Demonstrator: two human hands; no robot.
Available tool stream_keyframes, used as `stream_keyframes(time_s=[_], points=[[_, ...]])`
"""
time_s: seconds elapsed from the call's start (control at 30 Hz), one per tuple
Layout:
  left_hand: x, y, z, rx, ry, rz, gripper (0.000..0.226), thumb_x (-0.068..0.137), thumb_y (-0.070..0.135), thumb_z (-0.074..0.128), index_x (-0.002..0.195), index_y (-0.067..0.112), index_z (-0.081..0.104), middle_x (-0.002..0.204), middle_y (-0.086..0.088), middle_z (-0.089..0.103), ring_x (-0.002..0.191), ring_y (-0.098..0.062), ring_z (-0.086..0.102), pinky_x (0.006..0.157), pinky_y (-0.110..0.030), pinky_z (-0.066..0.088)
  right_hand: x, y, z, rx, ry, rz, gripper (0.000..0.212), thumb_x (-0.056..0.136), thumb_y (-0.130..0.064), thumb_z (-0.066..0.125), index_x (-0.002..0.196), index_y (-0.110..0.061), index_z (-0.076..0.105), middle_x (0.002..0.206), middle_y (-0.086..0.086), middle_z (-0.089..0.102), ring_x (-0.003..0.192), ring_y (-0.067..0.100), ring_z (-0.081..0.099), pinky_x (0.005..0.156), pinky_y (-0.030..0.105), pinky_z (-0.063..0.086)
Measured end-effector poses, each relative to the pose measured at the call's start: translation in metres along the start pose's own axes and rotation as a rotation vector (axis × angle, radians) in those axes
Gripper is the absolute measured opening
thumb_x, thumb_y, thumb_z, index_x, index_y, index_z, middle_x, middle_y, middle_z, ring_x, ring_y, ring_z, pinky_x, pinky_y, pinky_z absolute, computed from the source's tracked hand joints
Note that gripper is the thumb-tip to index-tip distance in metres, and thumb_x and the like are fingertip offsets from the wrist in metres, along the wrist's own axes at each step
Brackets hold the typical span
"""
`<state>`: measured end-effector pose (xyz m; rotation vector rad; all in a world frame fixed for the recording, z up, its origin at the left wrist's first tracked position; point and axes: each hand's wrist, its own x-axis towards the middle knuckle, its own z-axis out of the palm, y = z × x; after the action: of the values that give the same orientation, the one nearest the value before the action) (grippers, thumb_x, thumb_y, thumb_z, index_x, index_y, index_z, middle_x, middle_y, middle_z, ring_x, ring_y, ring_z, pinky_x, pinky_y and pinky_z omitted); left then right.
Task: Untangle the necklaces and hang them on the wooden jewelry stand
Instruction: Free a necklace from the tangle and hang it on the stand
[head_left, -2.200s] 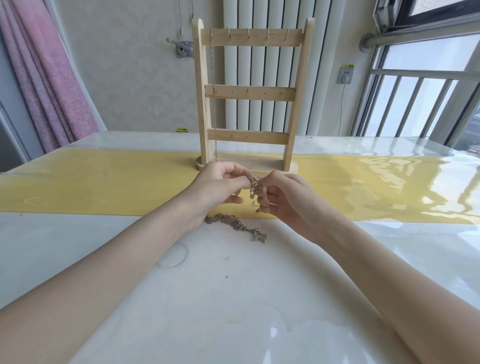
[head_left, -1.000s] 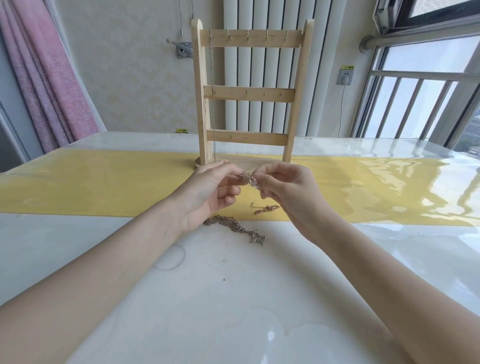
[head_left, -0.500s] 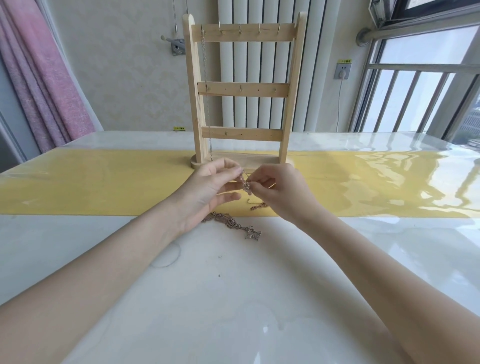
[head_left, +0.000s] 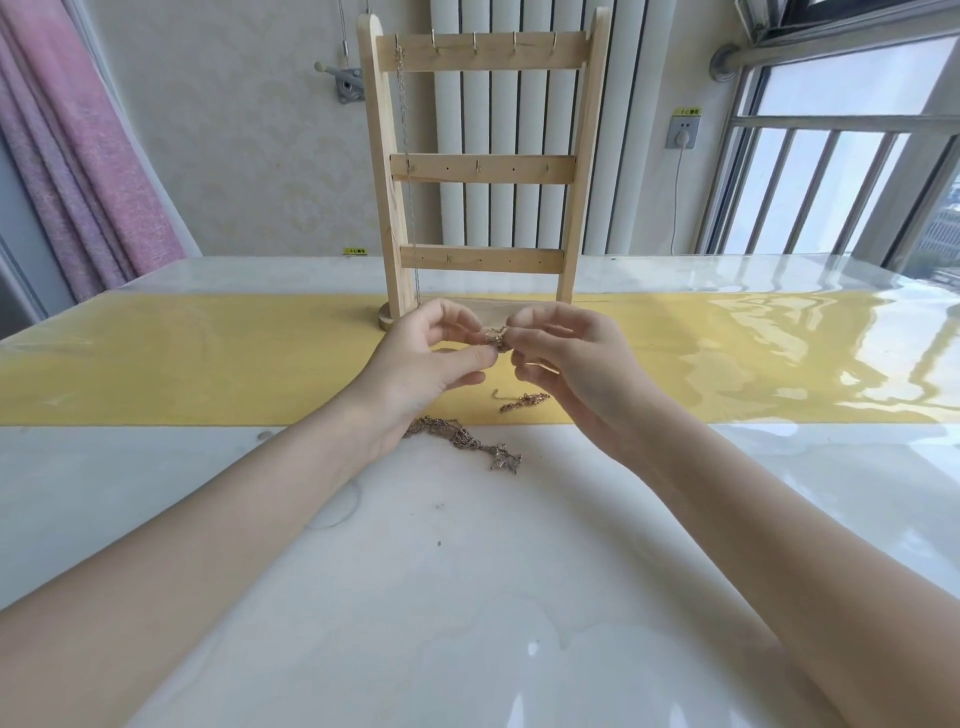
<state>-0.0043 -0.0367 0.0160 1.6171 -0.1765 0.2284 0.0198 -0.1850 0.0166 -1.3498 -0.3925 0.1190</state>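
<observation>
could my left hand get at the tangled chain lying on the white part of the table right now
Probably not at once: the left hand is pinching a small chain knot with the right hand. The tangled chain lies uncovered just below that wrist.

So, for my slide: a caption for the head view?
Both hands pinch a tangled necklace before the wooden stand.
</observation>
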Motion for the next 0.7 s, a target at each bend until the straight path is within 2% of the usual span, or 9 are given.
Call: stream_keyframes(time_s=[0.07, 0.13, 0.23, 0.33, 0.4, 0.5, 0.57, 0.63, 0.7], points=[[0.001, 0.001, 0.000, -0.028, 0.013, -0.003, 0.019, 0.084, -0.002, 0.064, 0.086, 0.014, 0.053, 0.083, 0.001, 0.058, 0.076, -0.008, 0.058, 0.064, -0.016, 0.050, 0.001, 0.000, -0.002, 0.067, 0.017, 0.031, 0.013, 0.088, 0.005, 0.059, 0.083, -0.007, 0.058, 0.063, -0.005, 0.058, 0.058, 0.010, 0.051, 0.058, 0.018, 0.047], [0.001, 0.001, 0.001, -0.095, 0.032, -0.020, 0.014, 0.087, 0.000, 0.061, 0.086, 0.012, 0.053, 0.078, -0.002, 0.058, 0.066, -0.006, 0.058, 0.062, -0.016, 0.050, 0.002, 0.001, -0.001, 0.093, 0.009, 0.040, 0.013, 0.088, 0.005, 0.059, 0.094, -0.006, 0.057, 0.059, -0.006, 0.060, 0.058, 0.011, 0.051, 0.059, 0.019, 0.046], [0.001, 0.000, 0.000, -0.032, 0.037, -0.007, 0.011, 0.093, 0.003, 0.054, 0.087, 0.012, 0.050, 0.072, -0.005, 0.056, 0.053, -0.004, 0.055, 0.057, -0.016, 0.050, 0.001, 0.005, 0.001, 0.006, -0.013, 0.019, 0.019, 0.089, 0.003, 0.059, 0.105, -0.006, 0.057, 0.067, 0.001, 0.059, 0.057, 0.011, 0.050, 0.058, 0.020, 0.044], [0.001, -0.001, -0.002, 0.112, 0.015, 0.054, 0.013, 0.094, 0.004, 0.051, 0.088, 0.015, 0.048, 0.068, -0.002, 0.055, 0.051, -0.002, 0.052, 0.055, -0.018, 0.049, 0.000, 0.009, 0.002, -0.194, -0.065, -0.017, 0.008, 0.092, -0.001, 0.057, 0.092, -0.005, 0.063, 0.070, 0.002, 0.054, 0.059, 0.010, 0.046, 0.057, 0.017, 0.042], [0.000, -0.001, -0.002, 0.135, 0.008, 0.079, 0.014, 0.094, 0.003, 0.051, 0.089, 0.015, 0.048, 0.067, -0.001, 0.055, 0.053, -0.002, 0.052, 0.056, -0.019, 0.052, 0.000, 0.010, 0.002, -0.241, -0.069, -0.029, 0.012, 0.092, -0.001, 0.057, 0.084, -0.005, 0.065, 0.070, 0.002, 0.054, 0.059, 0.009, 0.045, 0.056, 0.016, 0.041], [-0.002, -0.001, -0.001, 0.137, -0.014, 0.080, 0.016, 0.090, 0.002, 0.057, 0.089, 0.016, 0.050, 0.075, 0.000, 0.055, 0.063, -0.005, 0.055, 0.068, -0.024, 0.055, 0.000, 0.009, 0.001, -0.376, -0.026, -0.063, 0.016, 0.091, -0.002, 0.059, 0.078, -0.009, 0.065, 0.061, -0.001, 0.051, 0.053, 0.008, 0.042, 0.054, 0.018, 0.038], [-0.002, -0.004, 0.000, 0.226, -0.008, 0.100, 0.020, 0.087, 0.002, 0.061, 0.088, 0.019, 0.051, 0.078, 0.002, 0.054, 0.072, -0.010, 0.055, 0.076, -0.029, 0.052, 0.000, 0.011, 0.002, -0.526, -0.007, -0.096, 0.022, 0.091, -0.003, 0.058, 0.072, -0.014, 0.062, 0.059, -0.002, 0.049, 0.053, 0.011, 0.041, 0.056, 0.023, 0.039], [-0.002, -0.005, 0.000, 0.291, 0.034, 0.104, 0.023, 0.085, 0.001, 0.061, 0.085, 0.022, 0.051, 0.082, 0.002, 0.055, 0.078, -0.016, 0.057, 0.080, -0.032, 0.048, 0.001, 0.014, 0.004, -0.640, 0.005, -0.122, 0.028, 0.092, -0.003, 0.053, 0.069, -0.018, 0.057, 0.059, -0.004, 0.051, 0.053, 0.012, 0.044, 0.059, 0.028, 0.040], [0.000, -0.005, -0.002, 0.229, 0.093, 0.074, 0.023, 0.085, -0.002, 0.059, 0.084, 0.019, 0.051, 0.086, -0.002, 0.055, 0.076, -0.018, 0.062, 0.082, -0.033, 0.051, 0.002, 0.017, 0.006, -0.668, 0.021, -0.117, 0.029, 0.095, -0.002, 0.047, 0.070, -0.017, 0.052, 0.059, -0.004, 0.054, 0.052, 0.012, 0.047, 0.056, 0.027, 0.041]])
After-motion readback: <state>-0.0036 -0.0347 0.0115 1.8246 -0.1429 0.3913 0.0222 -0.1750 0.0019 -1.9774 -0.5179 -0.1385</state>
